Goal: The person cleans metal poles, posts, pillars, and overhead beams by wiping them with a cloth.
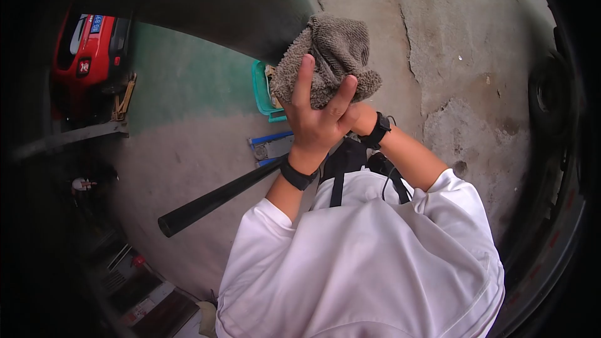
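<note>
Cloth [338,44], brown and fuzzy, is just past my fingers, by a big dark shape [206,0]. It is bunched up, so I cannot tell its long way. My left hand [312,124] looks nearer, two fingers spread wide on it. My right hand [362,117] is mostly hidden. I cannot tell if either grips.

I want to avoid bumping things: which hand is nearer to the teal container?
Left: the left hand, against the brown cloth, appears just right of the teal container; the right hand, partly hidden, appears farther right.
</note>
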Motion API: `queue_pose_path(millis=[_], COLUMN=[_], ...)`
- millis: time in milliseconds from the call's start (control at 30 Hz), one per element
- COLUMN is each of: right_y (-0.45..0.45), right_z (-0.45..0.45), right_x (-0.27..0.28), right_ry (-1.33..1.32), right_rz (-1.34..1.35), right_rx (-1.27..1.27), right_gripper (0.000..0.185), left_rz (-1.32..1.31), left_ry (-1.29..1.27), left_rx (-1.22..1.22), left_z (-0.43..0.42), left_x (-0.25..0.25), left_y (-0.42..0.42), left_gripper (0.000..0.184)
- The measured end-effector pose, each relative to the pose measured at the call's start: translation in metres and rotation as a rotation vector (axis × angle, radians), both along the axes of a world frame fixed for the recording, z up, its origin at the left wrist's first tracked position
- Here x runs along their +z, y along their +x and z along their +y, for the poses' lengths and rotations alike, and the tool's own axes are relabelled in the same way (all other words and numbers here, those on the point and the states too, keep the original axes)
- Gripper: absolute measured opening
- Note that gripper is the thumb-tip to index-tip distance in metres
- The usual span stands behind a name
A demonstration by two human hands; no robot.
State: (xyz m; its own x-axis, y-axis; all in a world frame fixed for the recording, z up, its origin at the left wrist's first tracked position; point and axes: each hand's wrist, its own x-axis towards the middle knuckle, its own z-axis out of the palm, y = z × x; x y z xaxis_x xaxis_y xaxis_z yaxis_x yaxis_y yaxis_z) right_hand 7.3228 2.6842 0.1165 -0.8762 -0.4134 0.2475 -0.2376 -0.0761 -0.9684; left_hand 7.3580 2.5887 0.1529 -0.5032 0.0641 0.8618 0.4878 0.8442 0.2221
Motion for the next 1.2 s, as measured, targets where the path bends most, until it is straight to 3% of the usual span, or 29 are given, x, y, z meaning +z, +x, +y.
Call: queue_pose_path(millis=[67,167,300,433,567,667,733,900,1200], right_y=[-0.01,-0.022,-0.032,-0.012,0.022,0.026,0.017,-0.012,-0.025], right_z=[-0.008,-0.01,-0.003,0.0,-0.01,-0.005,-0.002,0.015,0.016], right_x=[-0.003,-0.032,-0.095,-0.132,-0.123,-0.1,-0.092,-0.105,-0.157], right_ry=[-0.011,-0.011,0.016,0.017,-0.043,-0.086,-0.104,-0.044,0.016], right_rz=[0.001,0.018,-0.037,-0.1,-0.106,-0.07,-0.044,-0.022,-0.094], right_rx=[-0.005,-0.07,-0.124,-0.116,-0.105,-0.074,-0.052,-0.019,-0.063], right_gripper=[0.051,0.051,0.051,0.051,0.051,0.051,0.051,0.051,0.051], left_rz=[0.03,-0.127,-0.302,-0.502,-0.606,-0.43,-0.367,-0.535,-0.887], left_ry=[-0.014,-0.204,-0.283,-0.294,-0.257,-0.175,-0.127,-0.335,-0.318], left_rx=[0.016,0.065,0.193,0.153,0.163,0.201,0.205,0.25,0.292], left_z=[0.004,0.023,0.039,0.035,0.023,0.03,0.046,0.076,0.069], left_x=[0.004,0.016,-0.015,-0.053,-0.061,-0.042,-0.014,0.012,-0.076], left_y=[-0.017,-0.038,-0.066,-0.045,0.014,0.03,0.026,-0.048,-0.054], left_gripper=[0.045,0.052,0.052,0.052,0.05,0.047,0.046,0.066,0.077])
